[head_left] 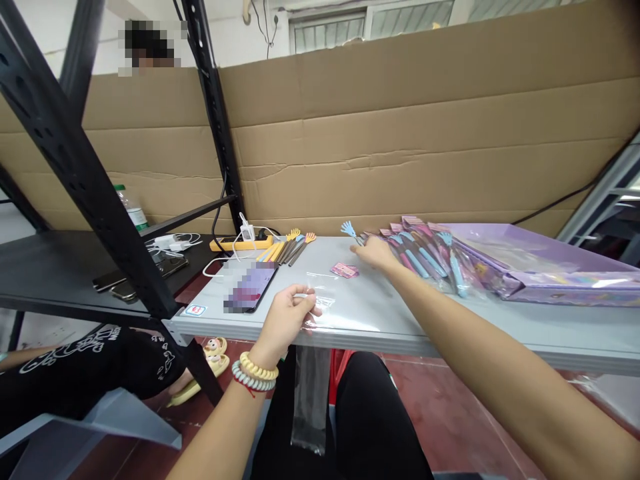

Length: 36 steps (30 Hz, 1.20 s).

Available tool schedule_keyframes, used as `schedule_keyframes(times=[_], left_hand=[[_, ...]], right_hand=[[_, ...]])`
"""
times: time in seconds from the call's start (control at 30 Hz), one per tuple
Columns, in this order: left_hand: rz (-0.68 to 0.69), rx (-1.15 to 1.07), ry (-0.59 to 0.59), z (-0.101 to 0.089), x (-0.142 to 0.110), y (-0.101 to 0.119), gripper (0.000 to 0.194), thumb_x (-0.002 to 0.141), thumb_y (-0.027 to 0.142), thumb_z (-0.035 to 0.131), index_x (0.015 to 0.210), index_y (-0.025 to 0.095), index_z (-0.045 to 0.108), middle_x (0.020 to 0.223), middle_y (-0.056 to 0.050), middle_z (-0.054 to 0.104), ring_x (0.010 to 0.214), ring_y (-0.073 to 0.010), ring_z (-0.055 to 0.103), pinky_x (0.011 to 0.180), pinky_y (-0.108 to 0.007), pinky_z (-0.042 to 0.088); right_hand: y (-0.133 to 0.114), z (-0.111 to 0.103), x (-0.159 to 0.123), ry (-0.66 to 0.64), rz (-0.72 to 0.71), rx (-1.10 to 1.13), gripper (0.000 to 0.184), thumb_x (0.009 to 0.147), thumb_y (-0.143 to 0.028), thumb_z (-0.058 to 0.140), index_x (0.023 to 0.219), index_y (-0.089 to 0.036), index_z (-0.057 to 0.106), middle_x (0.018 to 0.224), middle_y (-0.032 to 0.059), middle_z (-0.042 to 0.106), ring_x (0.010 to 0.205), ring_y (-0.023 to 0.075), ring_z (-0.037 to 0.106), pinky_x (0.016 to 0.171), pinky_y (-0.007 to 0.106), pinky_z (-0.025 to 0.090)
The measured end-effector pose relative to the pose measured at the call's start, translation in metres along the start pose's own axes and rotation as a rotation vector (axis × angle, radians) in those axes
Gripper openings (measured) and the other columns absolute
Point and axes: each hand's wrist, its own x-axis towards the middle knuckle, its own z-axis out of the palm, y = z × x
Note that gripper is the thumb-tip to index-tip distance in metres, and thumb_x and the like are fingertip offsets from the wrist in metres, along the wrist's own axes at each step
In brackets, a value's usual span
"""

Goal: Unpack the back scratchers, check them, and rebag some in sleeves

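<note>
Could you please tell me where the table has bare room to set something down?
Bare table lies behind the pink card, left of the right hand, and in front of the purple box. It is crowded beside that box with bagged tools.

Bright, even indoor light | white glare on tabletop [370,303] | wide-angle stretch at edges | upper-right corner dark

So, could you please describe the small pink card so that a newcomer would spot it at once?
Find the grey tabletop below the tall cardboard wall. Near its middle, between the left hand and the right hand, lies a small, flat pink card. It lies by itself, apart from the plastic-wrapped pile to its right.
</note>
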Motion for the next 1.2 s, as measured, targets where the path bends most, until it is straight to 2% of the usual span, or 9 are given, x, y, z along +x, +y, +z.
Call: schedule_keyframes(times=[0.17, 0.37, 0.53, 0.63, 0.73, 0.83, 0.93, 1.03, 1.2], left_hand=[[0.044, -0.087, 0.040, -0.003, 0.008, -0.003, 0.031, 0.069, 0.034, 0.066, 0.088, 0.013, 0.052, 0.060, 0.000, 0.063, 0.041, -0.0071, 0.048, 0.039, -0.019, 0.041], [0.038, -0.089, 0.048, -0.015, 0.006, -0.002, 0.032, 0.069, 0.036, 0.067, 0.086, 0.014, 0.053, 0.059, 0.001, 0.062, 0.041, -0.0068, 0.047, 0.038, -0.019, 0.039], [0.085, -0.130, 0.134, -0.033, 0.014, 0.029, 0.032, 0.067, 0.036, 0.069, 0.085, 0.015, 0.051, 0.058, 0.001, 0.062, 0.036, -0.0065, 0.046, 0.034, -0.018, 0.035], [0.177, -0.167, 0.157, -0.033, 0.037, 0.060, 0.027, 0.071, 0.034, 0.066, 0.083, 0.017, 0.049, 0.056, 0.002, 0.060, 0.034, -0.0069, 0.045, 0.032, -0.018, 0.032], [0.273, -0.171, 0.189, -0.025, 0.073, 0.088, 0.014, 0.077, 0.025, 0.059, 0.082, 0.018, 0.048, 0.057, 0.003, 0.059, 0.035, -0.0067, 0.046, 0.035, -0.018, 0.035], [0.343, -0.152, 0.283, -0.012, 0.114, 0.104, 0.009, 0.081, 0.017, 0.052, 0.089, 0.018, 0.048, 0.059, 0.003, 0.059, 0.039, -0.0064, 0.048, 0.040, -0.017, 0.038], [0.376, -0.141, 0.305, 0.007, 0.147, 0.108, 0.015, 0.083, 0.016, 0.051, 0.096, 0.018, 0.047, 0.065, 0.002, 0.060, 0.044, -0.0071, 0.053, 0.044, -0.017, 0.040], [0.308, -0.143, 0.197, 0.031, 0.164, 0.106, 0.026, 0.084, 0.030, 0.055, 0.103, 0.017, 0.044, 0.077, -0.002, 0.062, 0.051, -0.0091, 0.058, 0.050, -0.021, 0.045], [0.139, 0.124, -0.005, 0.061, 0.173, 0.086, 0.036, 0.077, 0.041, 0.061, 0.100, 0.016, 0.049, 0.094, -0.009, 0.062, 0.068, -0.0142, 0.062, 0.057, -0.025, 0.046]], right_hand=[[-0.003, -0.004, 0.003, -0.030, 0.006, 0.265, 0.009, 0.075, -0.023, 0.060, 0.069, -0.016, 0.060, 0.049, 0.0029, 0.056, 0.052, 0.0153, 0.056, 0.053, 0.025, 0.039], [-0.062, 0.028, 0.028, -0.199, 0.070, 0.714, 0.016, 0.072, -0.018, 0.063, 0.060, -0.013, 0.053, 0.044, 0.0017, 0.050, 0.040, 0.0108, 0.047, 0.039, 0.022, 0.032], [-0.097, 0.040, 0.037, -0.317, 0.030, 0.918, 0.012, 0.078, -0.013, 0.051, 0.066, -0.014, 0.049, 0.048, -0.0001, 0.050, 0.039, 0.0093, 0.047, 0.039, 0.021, 0.038], [-0.095, 0.031, 0.027, -0.375, 0.003, 1.026, 0.015, 0.083, -0.016, 0.042, 0.068, -0.017, 0.043, 0.048, -0.0031, 0.044, 0.041, 0.0095, 0.050, 0.037, 0.019, 0.036], [-0.082, 0.016, 0.008, -0.548, -0.075, 1.177, 0.024, 0.086, -0.038, 0.041, 0.071, -0.020, 0.039, 0.055, -0.0011, 0.050, 0.037, 0.0088, 0.045, 0.029, 0.019, 0.020], [-0.066, 0.001, -0.018, -0.695, -0.240, 1.280, 0.040, 0.072, -0.055, 0.058, 0.073, -0.022, 0.037, 0.062, -0.0008, 0.056, 0.033, 0.0069, 0.038, 0.028, 0.021, 0.016], [-0.051, -0.011, -0.038, -0.527, -0.271, 1.233, 0.050, 0.056, -0.035, 0.078, 0.072, -0.023, 0.033, 0.053, -0.0081, 0.049, 0.032, 0.0029, 0.028, 0.030, 0.019, 0.018], [-0.025, -0.034, -0.037, -0.239, -0.228, 1.170, 0.049, 0.052, -0.028, 0.080, 0.073, -0.022, 0.036, 0.053, -0.0082, 0.048, 0.036, 0.0031, 0.034, 0.033, 0.017, 0.022], [0.073, -0.112, 0.004, 0.311, -0.112, 0.892, 0.029, 0.061, -0.023, 0.075, 0.080, -0.019, 0.054, 0.051, -0.0060, 0.048, 0.036, 0.0058, 0.039, 0.033, 0.019, 0.022]])
